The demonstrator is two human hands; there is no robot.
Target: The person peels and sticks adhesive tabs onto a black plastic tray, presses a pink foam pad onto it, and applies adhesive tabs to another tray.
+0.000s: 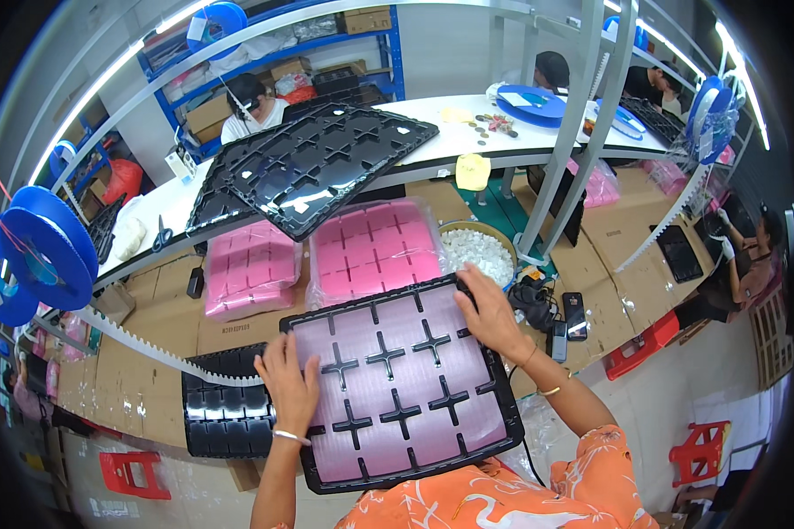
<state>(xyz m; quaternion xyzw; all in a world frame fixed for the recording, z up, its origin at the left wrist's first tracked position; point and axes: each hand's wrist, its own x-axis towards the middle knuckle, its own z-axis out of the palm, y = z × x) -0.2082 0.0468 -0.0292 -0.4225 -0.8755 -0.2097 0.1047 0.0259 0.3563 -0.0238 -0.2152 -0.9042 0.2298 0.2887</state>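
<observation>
Bright overhead tube lights (141,48), glare on glossy black trays (318,163), strong fisheye bending, dark vignetted corners

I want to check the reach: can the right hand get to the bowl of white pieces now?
Probably yes: the right hand rests on the tray corner, and the bowl of white pieces lies just beyond, uncovered.

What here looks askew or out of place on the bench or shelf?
The stack of black trays on the upper shelf lies turned at an angle, one corner jutting over the front edge above the pink stacks. The tray under the left hand and right hand sits tilted too.
</observation>
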